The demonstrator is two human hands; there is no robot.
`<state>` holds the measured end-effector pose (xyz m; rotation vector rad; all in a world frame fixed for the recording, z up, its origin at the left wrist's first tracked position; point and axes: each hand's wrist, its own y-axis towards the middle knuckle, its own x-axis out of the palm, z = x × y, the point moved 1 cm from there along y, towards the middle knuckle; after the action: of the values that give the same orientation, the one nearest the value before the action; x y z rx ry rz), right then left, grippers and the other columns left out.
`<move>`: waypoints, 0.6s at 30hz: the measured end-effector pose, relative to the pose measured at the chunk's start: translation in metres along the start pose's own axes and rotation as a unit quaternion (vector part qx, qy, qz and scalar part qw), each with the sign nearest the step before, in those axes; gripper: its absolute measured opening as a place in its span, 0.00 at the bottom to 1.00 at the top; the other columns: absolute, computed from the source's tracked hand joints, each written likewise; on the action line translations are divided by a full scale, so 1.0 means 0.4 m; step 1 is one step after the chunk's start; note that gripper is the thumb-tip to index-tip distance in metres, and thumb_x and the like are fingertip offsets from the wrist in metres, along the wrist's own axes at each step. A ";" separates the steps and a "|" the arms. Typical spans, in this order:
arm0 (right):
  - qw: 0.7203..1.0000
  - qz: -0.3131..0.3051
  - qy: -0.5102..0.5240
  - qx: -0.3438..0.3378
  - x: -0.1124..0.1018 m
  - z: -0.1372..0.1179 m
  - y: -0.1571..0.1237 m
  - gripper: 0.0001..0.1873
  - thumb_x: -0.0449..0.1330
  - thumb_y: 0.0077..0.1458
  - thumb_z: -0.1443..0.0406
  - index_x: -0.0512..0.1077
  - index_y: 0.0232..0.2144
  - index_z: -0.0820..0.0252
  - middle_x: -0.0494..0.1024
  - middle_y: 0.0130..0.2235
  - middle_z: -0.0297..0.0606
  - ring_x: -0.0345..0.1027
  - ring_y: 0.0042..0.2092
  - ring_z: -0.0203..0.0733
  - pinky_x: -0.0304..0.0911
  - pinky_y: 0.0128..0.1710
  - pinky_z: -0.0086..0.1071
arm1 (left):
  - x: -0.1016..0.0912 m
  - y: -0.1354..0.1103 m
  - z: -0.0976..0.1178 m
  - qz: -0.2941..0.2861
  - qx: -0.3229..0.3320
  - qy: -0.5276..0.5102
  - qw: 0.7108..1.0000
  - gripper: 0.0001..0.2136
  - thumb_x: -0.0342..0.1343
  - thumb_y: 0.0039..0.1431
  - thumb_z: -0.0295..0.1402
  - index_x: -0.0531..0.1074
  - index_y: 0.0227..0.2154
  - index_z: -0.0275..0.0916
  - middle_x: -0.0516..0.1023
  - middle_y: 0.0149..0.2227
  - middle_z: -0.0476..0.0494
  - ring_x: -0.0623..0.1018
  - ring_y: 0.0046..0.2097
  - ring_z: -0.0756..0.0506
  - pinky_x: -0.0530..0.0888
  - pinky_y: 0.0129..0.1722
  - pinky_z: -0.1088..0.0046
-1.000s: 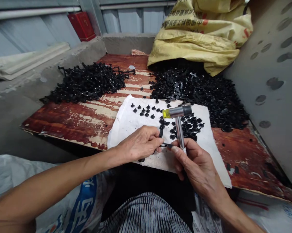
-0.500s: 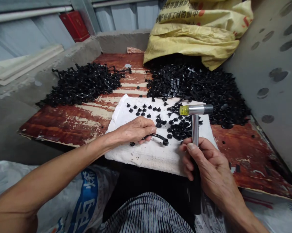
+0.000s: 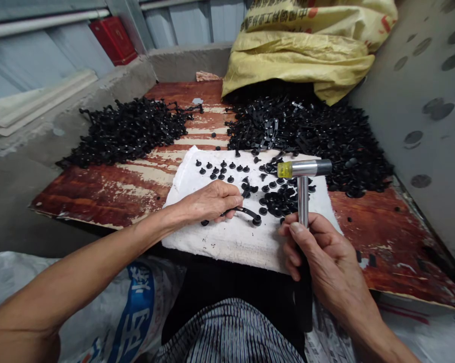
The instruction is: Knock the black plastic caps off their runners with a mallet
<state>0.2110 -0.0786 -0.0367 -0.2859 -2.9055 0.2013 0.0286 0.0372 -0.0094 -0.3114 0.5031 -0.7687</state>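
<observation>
My left hand (image 3: pixel 209 202) is closed, pinning a curved black strap piece (image 3: pixel 247 212) flat on the white cloth pad (image 3: pixel 227 239). The strap's round end points right. My right hand (image 3: pixel 318 252) grips the handle of a small metal hammer (image 3: pixel 303 177) with a yellow tip; its head is raised above a cluster of small black studs (image 3: pixel 278 199). More loose studs (image 3: pixel 219 170) lie scattered at the pad's far edge.
The pad lies on a worn red board (image 3: pixel 110 184). A heap of black linked pieces (image 3: pixel 131 131) sits at the far left, a larger black heap (image 3: pixel 318 133) at the far right under a yellow sack (image 3: pixel 306 45). A grey wall (image 3: pixel 427 126) closes the right side.
My left hand laid the strap flat on the pad and holds it there. My right hand let go of the strap's end and swung the hammer to the right, head raised.
</observation>
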 end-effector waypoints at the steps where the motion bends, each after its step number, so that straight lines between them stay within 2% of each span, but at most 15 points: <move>1: 1.000 0.001 0.001 -0.001 0.000 0.001 0.001 0.13 0.65 0.54 0.54 0.70 0.34 0.55 0.72 0.29 0.30 0.56 0.18 0.28 0.56 0.11 0.22 | 0.000 0.000 -0.001 0.001 0.000 0.002 1.000 0.10 0.50 0.61 0.34 0.65 0.25 0.38 0.68 0.21 0.54 0.62 0.16 0.58 0.54 0.14 0.82; 9: 1.000 -0.006 -0.003 -0.006 -0.005 0.001 0.002 0.13 0.64 0.55 0.54 0.70 0.34 0.55 0.72 0.29 0.29 0.56 0.18 0.27 0.56 0.11 0.22 | 0.002 0.005 -0.001 -0.003 0.016 0.022 1.000 0.12 0.49 0.62 0.32 0.63 0.22 0.38 0.67 0.20 0.53 0.61 0.16 0.58 0.53 0.14 0.82; 13: 1.000 -0.007 -0.021 -0.002 -0.006 0.001 -0.004 0.14 0.63 0.55 0.53 0.70 0.35 0.55 0.71 0.29 0.30 0.56 0.18 0.28 0.56 0.11 0.23 | -0.002 0.001 0.012 0.005 -0.002 0.035 0.999 0.14 0.48 0.63 0.30 0.60 0.20 0.38 0.62 0.16 0.55 0.56 0.15 0.58 0.51 0.14 0.82; 16: 0.996 -0.025 -0.088 0.001 -0.011 -0.005 -0.008 0.15 0.59 0.59 0.52 0.70 0.41 0.55 0.70 0.28 0.30 0.56 0.18 0.30 0.56 0.11 0.24 | -0.009 -0.005 0.021 0.006 -0.023 0.053 0.998 0.16 0.48 0.63 0.29 0.60 0.18 0.38 0.57 0.14 0.56 0.54 0.15 0.58 0.49 0.14 0.82; 18: 0.982 -0.039 -0.181 -0.026 -0.017 -0.014 -0.008 0.17 0.55 0.62 0.53 0.70 0.48 0.55 0.70 0.27 0.31 0.58 0.18 0.32 0.59 0.12 0.25 | -0.012 -0.006 0.023 0.002 -0.024 0.048 0.999 0.17 0.48 0.64 0.29 0.60 0.18 0.38 0.56 0.14 0.56 0.54 0.15 0.58 0.49 0.14 0.81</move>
<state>0.2183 -0.0825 -0.0323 -0.1566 -3.2795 0.1795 0.0294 0.0398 0.0007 -0.3184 0.6130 -0.7717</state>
